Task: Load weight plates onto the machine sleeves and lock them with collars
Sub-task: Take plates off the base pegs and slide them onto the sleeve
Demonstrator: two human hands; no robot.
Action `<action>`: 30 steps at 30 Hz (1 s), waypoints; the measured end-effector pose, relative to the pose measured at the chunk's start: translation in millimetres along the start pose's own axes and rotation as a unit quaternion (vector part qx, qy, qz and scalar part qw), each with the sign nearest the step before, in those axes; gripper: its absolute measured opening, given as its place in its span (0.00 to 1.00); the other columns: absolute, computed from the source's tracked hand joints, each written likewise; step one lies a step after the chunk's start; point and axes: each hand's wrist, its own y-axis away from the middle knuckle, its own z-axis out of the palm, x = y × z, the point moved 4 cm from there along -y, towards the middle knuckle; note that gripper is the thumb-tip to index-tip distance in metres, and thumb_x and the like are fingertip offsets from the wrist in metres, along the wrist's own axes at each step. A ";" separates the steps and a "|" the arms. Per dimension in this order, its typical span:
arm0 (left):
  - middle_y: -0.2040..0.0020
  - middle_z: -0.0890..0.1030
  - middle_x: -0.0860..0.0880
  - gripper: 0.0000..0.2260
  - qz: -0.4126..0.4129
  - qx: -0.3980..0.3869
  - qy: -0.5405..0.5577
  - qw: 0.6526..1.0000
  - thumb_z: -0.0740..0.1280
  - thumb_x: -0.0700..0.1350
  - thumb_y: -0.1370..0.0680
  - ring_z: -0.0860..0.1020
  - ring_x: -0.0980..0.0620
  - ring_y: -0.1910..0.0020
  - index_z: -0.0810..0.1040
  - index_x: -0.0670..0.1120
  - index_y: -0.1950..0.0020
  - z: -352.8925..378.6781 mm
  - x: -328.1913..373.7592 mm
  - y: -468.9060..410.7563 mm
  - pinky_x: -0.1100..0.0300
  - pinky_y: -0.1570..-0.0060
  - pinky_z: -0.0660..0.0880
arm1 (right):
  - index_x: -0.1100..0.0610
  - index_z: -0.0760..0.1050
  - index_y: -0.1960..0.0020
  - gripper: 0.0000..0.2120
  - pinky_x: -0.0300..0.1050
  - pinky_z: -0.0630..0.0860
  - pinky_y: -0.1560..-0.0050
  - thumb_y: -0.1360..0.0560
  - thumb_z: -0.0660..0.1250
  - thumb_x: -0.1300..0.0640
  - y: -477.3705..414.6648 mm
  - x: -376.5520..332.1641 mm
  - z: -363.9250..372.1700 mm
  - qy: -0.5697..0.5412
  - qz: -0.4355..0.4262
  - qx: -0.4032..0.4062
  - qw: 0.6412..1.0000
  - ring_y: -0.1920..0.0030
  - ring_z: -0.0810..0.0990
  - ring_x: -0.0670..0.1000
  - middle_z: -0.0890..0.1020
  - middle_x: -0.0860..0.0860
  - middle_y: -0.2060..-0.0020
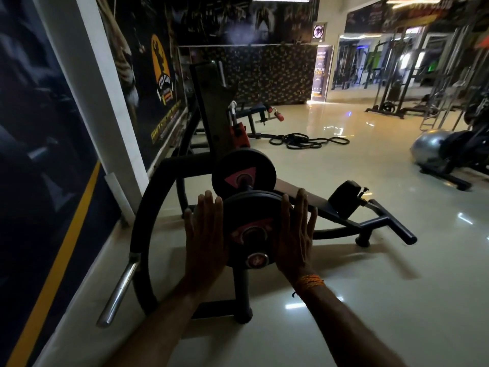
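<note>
A black weight plate (251,207) with a red label sits on the near sleeve of a black machine. The sleeve's round end cap (257,260) shows below the plate's centre. My left hand (205,234) lies flat against the plate's left rim and my right hand (293,231) against its right rim, fingers straight and pointing up. A second black plate (244,172) with a red triangle label sits further back on the same bar. No collar is visible.
The machine's curved black frame (143,223) and a chrome handle (119,290) stand to the left by the wall. Its base leg (383,226) reaches right across the shiny floor. Battle ropes (304,140) lie behind; a grey ball (428,145) sits at right.
</note>
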 end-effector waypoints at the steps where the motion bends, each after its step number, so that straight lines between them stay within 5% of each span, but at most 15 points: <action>1: 0.18 0.51 0.34 0.31 0.008 0.002 -0.009 1.000 0.47 0.58 0.14 0.52 0.36 0.18 0.56 0.35 0.20 8.4 -4.9 -2.9 0.31 0.24 0.54 | 0.53 0.45 0.16 0.32 0.73 0.51 0.22 0.15 0.55 0.49 -6.5 5.1 7.4 0.010 -0.011 0.002 1.000 0.17 0.52 0.65 0.49 0.64 0.18; 5: 0.19 0.53 0.34 0.32 0.003 -0.010 -0.043 0.999 0.50 0.58 0.14 0.53 0.36 0.18 0.58 0.35 0.21 45.0 -25.4 -27.8 0.31 0.25 0.55 | 0.57 0.52 0.17 0.35 0.74 0.52 0.23 0.18 0.62 0.49 -33.2 20.0 39.2 0.032 -0.036 -0.004 0.999 0.17 0.50 0.63 0.46 0.61 0.17; 13: 0.18 0.53 0.35 0.28 -0.010 0.001 -0.049 0.999 0.48 0.55 0.13 0.52 0.38 0.18 0.58 0.36 0.20 111.9 -59.5 -100.2 0.33 0.25 0.59 | 0.58 0.50 0.17 0.39 0.72 0.52 0.22 0.19 0.66 0.47 -92.1 55.1 115.4 0.033 -0.022 -0.033 0.999 0.16 0.47 0.62 0.48 0.63 0.17; 19: 0.17 0.51 0.37 0.32 0.003 -0.013 -0.030 0.999 0.44 0.59 0.14 0.51 0.39 0.18 0.54 0.38 0.19 152.8 -80.9 -142.9 0.34 0.23 0.54 | 0.52 0.39 0.16 0.46 0.71 0.52 0.21 0.20 0.69 0.47 -121.6 74.4 159.0 0.034 -0.015 -0.018 0.999 0.16 0.48 0.61 0.48 0.62 0.17; 30: 0.17 0.50 0.36 0.31 0.024 -0.005 -0.002 1.000 0.48 0.57 0.13 0.51 0.38 0.18 0.53 0.36 0.19 160.9 -88.5 -145.6 0.33 0.23 0.54 | 0.51 0.40 0.16 0.50 0.70 0.51 0.20 0.22 0.72 0.45 -124.6 77.7 169.7 0.029 -0.004 -0.016 0.999 0.16 0.49 0.62 0.47 0.59 0.17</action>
